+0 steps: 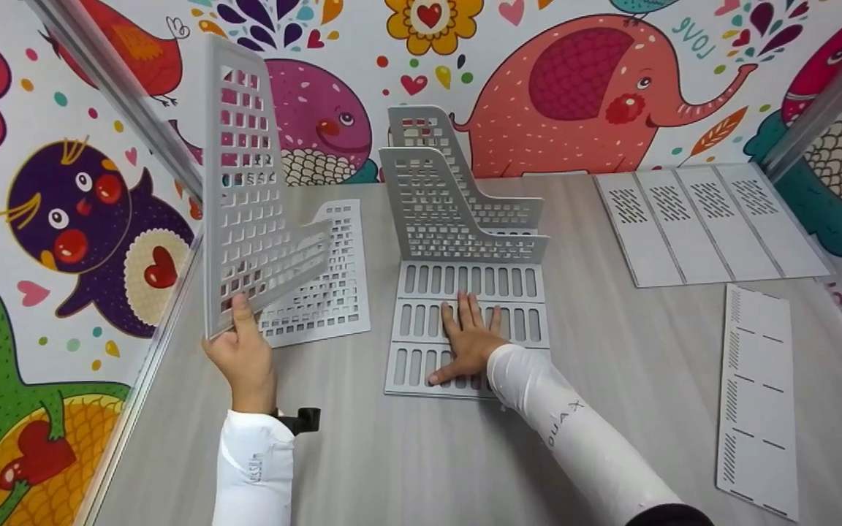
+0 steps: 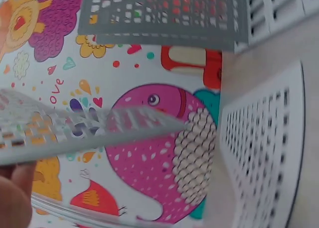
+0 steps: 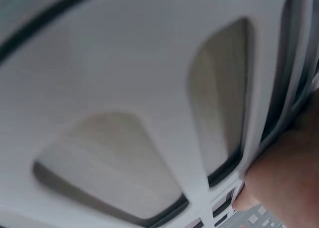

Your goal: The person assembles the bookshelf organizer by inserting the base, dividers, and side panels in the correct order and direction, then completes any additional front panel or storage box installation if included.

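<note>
Between thumb and fingers my left hand [image 1: 245,361] grips the lower edge of a grey perforated side panel [image 1: 249,212], raised upright at the left. Spread flat, my right hand [image 1: 471,340] presses on a slotted base panel [image 1: 410,332] lying on the table. Two more perforated side panels stand upright at that base's far end: a nearer one [image 1: 428,212] and one behind it [image 1: 490,204]. Another perforated panel [image 1: 351,277] lies on the table behind the held one. In the right wrist view, the base's slots [image 3: 219,98] fill the picture beside part of the hand.
A wide light-grey panel [image 1: 713,241] with fold lines and slanted slits lies at the back right. In front of it lies a narrow slitted panel [image 1: 757,402]. Metal frame posts [image 1: 129,95] and printed walls border the table [image 1: 362,467].
</note>
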A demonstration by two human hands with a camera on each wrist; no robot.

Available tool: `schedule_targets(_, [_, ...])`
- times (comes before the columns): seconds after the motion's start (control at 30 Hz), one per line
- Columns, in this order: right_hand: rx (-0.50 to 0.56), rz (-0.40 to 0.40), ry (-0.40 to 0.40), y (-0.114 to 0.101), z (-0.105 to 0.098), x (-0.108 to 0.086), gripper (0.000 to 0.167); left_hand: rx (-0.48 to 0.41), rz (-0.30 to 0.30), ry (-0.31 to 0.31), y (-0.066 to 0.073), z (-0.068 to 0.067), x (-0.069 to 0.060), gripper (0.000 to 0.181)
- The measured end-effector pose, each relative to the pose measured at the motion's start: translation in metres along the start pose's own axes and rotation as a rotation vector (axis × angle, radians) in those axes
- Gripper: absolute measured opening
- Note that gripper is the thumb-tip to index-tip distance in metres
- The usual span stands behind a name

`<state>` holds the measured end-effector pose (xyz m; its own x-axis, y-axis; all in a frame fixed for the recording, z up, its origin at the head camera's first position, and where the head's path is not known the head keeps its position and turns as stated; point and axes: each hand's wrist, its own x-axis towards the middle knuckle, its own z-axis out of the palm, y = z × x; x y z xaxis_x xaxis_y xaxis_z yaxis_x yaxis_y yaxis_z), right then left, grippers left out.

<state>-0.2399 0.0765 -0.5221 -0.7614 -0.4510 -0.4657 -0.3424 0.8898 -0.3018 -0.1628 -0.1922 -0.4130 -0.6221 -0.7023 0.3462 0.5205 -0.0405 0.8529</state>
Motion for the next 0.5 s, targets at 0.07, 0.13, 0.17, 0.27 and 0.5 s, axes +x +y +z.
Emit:
schedule_targets(0.07, [-0.011, 0.003, 0.001, 0.000, 0.002, -0.001, 0.132, -0.218, -0.063, -0.015, -0.003, 0.003, -0.004, 0.035])
schedule_targets(0.13, [-0.018, 0.008, 0.010, 0.002, 0.004, -0.003, 0.132, -0.403, -0.133, -0.070, -0.007, 0.007, -0.008, 0.042])
schedule_targets(0.17, [-0.022, 0.012, 0.012, 0.003, 0.004, -0.005, 0.132, -0.474, -0.170, -0.097, -0.010, 0.009, -0.011, 0.044])
schedule_targets(0.27, [0.003, 0.006, 0.018, 0.007, 0.005, -0.007, 0.132, -0.627, -0.261, -0.187, -0.018, 0.015, -0.018, 0.047])
schedule_targets(0.5, [0.392, -0.113, 0.035, 0.026, -0.026, -0.005, 0.097, -0.812, -0.416, -0.314, -0.041, 0.036, -0.026, 0.044])
